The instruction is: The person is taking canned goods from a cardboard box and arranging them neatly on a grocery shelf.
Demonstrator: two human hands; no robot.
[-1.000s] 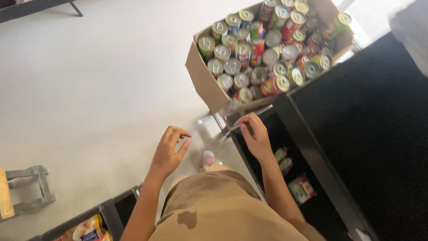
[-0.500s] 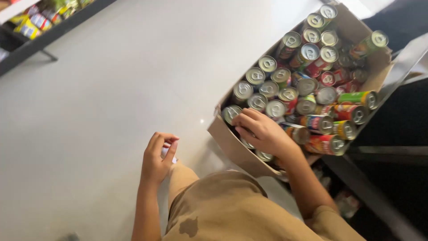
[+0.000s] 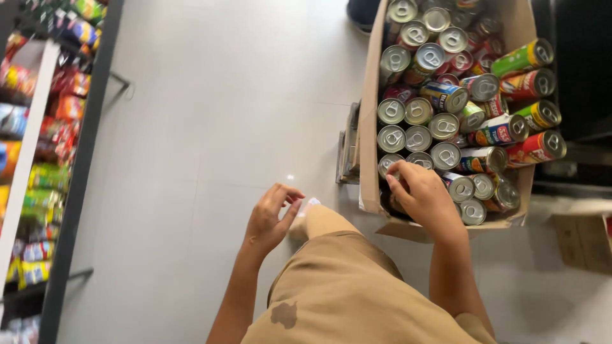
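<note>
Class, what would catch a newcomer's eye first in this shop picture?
First, the cardboard box at upper right, packed with shiny-topped cans. The right hand reaches into its near end, while the left hand hangs empty over the pale floor.

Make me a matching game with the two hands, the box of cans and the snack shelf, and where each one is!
Things:
1. right hand
2. left hand
3. cardboard box
4. snack shelf

Places or states:
A. along the left edge of the picture, filled with colourful packets
B. on the floor, packed with cans
C. empty, fingers curled, above the pale floor
D. reaching into the near end of the box, on the cans

Pairs: 1-D, 2-C, 3-B, 4-A
</note>
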